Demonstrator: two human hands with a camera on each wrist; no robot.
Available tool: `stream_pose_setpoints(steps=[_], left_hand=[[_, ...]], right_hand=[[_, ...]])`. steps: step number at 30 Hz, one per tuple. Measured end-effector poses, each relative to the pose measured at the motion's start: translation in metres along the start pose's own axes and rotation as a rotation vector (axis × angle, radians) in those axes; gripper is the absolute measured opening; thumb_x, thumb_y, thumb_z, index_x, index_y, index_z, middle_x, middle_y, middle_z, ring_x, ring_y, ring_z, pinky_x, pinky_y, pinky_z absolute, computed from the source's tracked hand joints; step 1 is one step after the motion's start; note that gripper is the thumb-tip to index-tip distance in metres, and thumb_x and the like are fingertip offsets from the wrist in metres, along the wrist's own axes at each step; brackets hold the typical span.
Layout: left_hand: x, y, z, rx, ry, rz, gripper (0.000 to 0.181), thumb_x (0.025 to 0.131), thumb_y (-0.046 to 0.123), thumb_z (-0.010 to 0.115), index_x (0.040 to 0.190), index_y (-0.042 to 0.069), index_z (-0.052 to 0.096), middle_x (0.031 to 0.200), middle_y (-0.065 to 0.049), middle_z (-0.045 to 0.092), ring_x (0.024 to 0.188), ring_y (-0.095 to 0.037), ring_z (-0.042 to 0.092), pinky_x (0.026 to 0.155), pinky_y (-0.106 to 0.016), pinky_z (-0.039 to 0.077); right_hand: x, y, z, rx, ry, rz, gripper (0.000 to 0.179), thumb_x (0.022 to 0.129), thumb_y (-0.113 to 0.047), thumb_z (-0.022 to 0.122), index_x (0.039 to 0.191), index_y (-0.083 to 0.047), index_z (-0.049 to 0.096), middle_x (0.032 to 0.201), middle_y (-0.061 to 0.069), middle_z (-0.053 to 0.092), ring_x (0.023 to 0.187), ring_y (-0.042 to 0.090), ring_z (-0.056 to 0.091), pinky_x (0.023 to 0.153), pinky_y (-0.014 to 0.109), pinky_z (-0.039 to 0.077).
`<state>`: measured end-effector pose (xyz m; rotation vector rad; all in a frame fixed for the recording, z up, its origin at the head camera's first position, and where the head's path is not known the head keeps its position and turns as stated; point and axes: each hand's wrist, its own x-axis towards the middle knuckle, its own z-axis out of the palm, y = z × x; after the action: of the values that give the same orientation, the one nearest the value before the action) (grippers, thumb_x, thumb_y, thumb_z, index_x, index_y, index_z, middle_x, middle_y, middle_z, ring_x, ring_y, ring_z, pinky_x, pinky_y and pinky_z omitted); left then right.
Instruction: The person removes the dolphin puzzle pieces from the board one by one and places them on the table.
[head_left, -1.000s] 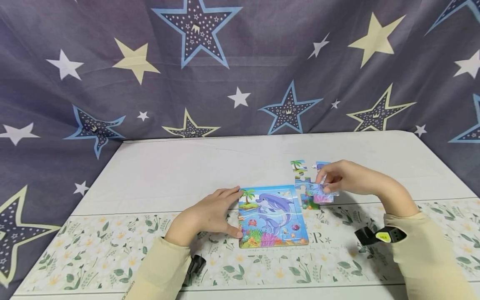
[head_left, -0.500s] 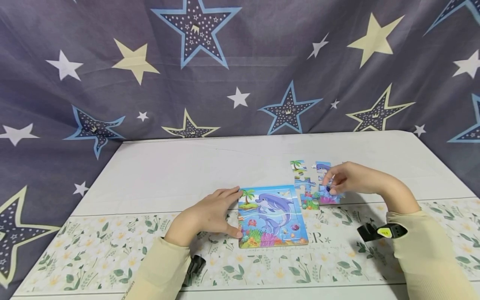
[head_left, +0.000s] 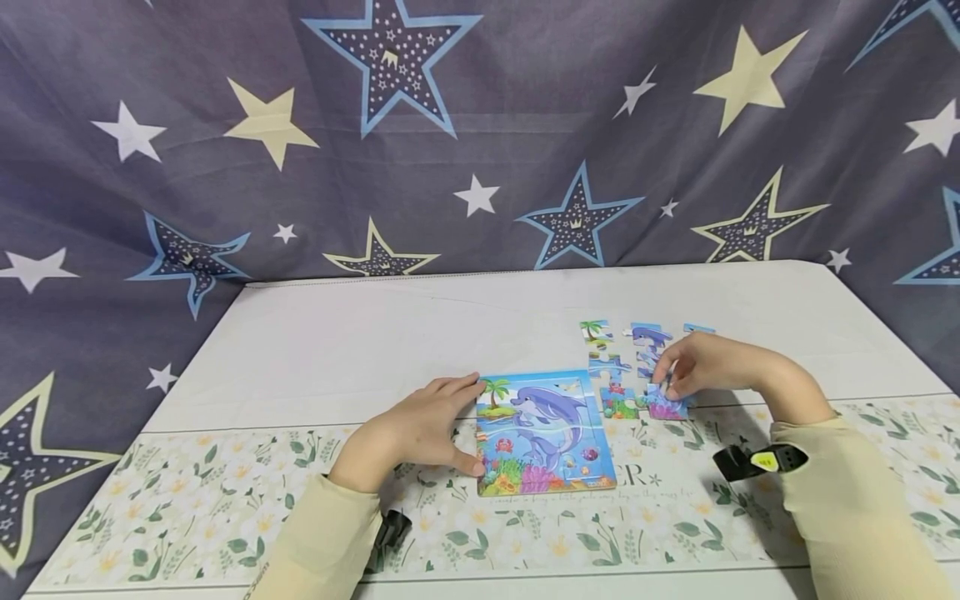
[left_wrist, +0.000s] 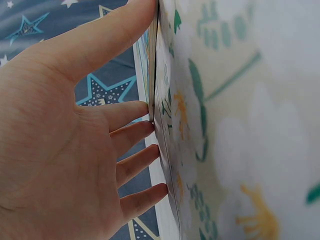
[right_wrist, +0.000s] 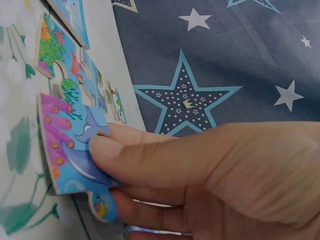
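My right hand (head_left: 708,367) pinches a jigsaw piece (head_left: 667,408) showing pink coral and part of a dolphin. In the right wrist view the thumb lies on the face of this piece (right_wrist: 75,145), low over the cloth and beside a green coral piece (right_wrist: 57,50). To the left lies a square dolphin puzzle board (head_left: 547,433). My left hand (head_left: 420,437) spreads its thumb and fingers along the board's left edge. The left wrist view shows the fingertips of that hand (left_wrist: 65,135) down at the edge of the board.
Several other jigsaw pieces lie right of the board, among them a palm tree piece (head_left: 596,331), a dolphin head piece (head_left: 648,335) and a blue piece (head_left: 698,328). A white, floral-banded cloth (head_left: 420,333) covers the table. Behind hangs a dark star-patterned curtain (head_left: 480,125).
My right hand has moved right and slightly nearer with the coral piece, uncovering the dolphin pieces behind it. The left hand and the board have stayed in place.
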<state>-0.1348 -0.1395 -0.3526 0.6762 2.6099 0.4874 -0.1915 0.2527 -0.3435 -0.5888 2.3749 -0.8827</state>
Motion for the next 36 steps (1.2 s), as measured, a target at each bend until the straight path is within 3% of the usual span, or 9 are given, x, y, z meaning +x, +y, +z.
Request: stream_pose_setpoints(steps=[12,26,36], left_hand=[[0.002,-0.001,0.002,0.013,-0.001,-0.014,0.109,0.073,0.050,0.085,0.157,0.011,0.028,0.164,-0.005,0.021,0.148,-0.028,0.020,0.117,-0.054,0.022],[0.002,-0.001,0.001,0.012,0.003,-0.013,0.109,0.073,0.049,0.085,0.157,0.010,0.028,0.163,-0.005,0.021,0.148,-0.028,0.020,0.117,-0.054,0.022],[0.001,-0.001,0.001,0.005,-0.001,-0.015,0.108,0.074,0.049,0.085,0.158,0.011,0.028,0.164,-0.004,0.021,0.148,-0.028,0.020,0.117,-0.054,0.023]], right_hand=[[0.003,0.000,0.004,-0.027,0.013,-0.051,0.011,0.088,0.000,0.071,0.099,0.002,0.071,0.080,0.001,0.064,0.070,0.015,0.056,0.064,0.030,0.052],[0.001,-0.003,0.001,-0.021,0.024,-0.024,0.014,0.089,-0.005,0.072,0.102,0.001,0.071,0.079,0.003,0.062,0.070,0.017,0.056,0.065,0.032,0.052],[0.005,-0.015,0.006,0.005,0.071,-0.115,0.015,0.089,-0.007,0.073,0.101,0.002,0.071,0.085,0.003,0.068,0.077,0.020,0.063,0.071,0.029,0.054]])
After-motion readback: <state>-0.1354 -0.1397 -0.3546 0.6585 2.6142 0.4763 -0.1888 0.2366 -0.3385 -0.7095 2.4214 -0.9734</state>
